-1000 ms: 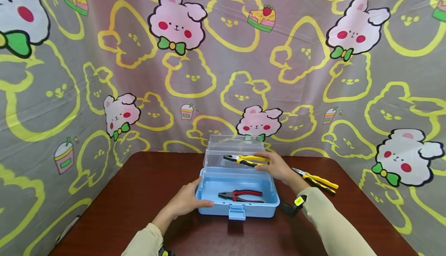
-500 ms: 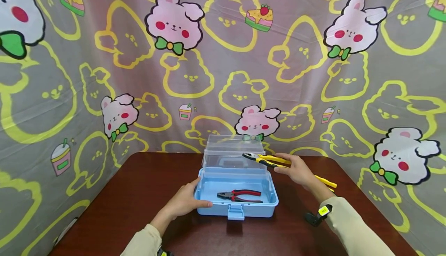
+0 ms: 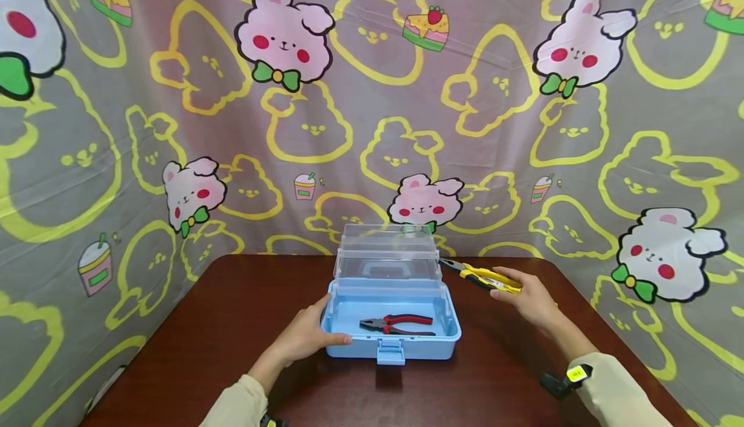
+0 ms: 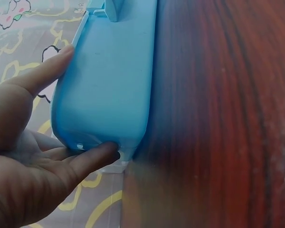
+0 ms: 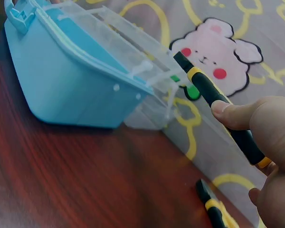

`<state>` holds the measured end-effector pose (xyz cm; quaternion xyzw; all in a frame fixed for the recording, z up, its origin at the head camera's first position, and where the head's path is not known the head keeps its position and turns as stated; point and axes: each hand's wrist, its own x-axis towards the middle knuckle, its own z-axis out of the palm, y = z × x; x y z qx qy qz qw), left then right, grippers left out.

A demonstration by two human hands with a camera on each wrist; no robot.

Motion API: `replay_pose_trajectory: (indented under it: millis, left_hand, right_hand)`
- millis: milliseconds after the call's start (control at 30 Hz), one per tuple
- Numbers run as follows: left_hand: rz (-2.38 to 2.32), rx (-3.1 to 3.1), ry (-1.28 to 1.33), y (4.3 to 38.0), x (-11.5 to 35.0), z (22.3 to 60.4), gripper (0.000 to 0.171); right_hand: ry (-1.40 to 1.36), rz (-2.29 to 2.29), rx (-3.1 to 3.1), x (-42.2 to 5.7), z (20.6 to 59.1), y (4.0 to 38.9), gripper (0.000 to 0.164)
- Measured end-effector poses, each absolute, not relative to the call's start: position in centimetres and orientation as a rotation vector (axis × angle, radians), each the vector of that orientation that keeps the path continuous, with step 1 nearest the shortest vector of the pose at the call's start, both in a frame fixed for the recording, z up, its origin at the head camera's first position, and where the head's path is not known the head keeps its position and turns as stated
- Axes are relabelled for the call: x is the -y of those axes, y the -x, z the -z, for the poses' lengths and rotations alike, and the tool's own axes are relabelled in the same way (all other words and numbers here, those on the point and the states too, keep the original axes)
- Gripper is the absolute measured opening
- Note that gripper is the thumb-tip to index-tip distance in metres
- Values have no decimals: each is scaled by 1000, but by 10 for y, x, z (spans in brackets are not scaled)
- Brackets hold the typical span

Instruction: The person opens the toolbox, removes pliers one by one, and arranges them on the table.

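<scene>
Pliers point left toward the clear lid, long axis aslant, clamped in fingers of the right hand

A dark red-brown, wood-grained table with rounded far corners carries a light-blue, rectangular plastic toolbox near its middle. Yellow-and-black pliers lie on it toward four o'clock from the toolbox in the right wrist view.
</scene>
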<state>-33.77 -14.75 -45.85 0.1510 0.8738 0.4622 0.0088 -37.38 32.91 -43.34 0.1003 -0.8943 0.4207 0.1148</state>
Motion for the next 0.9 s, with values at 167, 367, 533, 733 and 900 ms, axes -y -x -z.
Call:
replay_pose_trajectory:
  millis: [167,367,533,733,900]
  left_hand:
    - [-1464,-2720,-466,339,147,461,115]
    - [-1491,-2709,-494,341,149,463,114]
    - [-1505,-2693,-498,340,148,462,114]
    - [-1498,-2698,-465,341,149,462,117]
    - [-1474,-2715,-448,340,150,461,117]
  right_hand:
    - [-232,-1305,2619,-344,445,364,64]
    - [-182,-1334,2610,-361,462,356,66]
    - [-118,-1248,2652,-373,474,350,67]
    - [-62,-1245,2690,-386,483,346,72]
    - [-3,-1258,2725,-394,488,345,72]
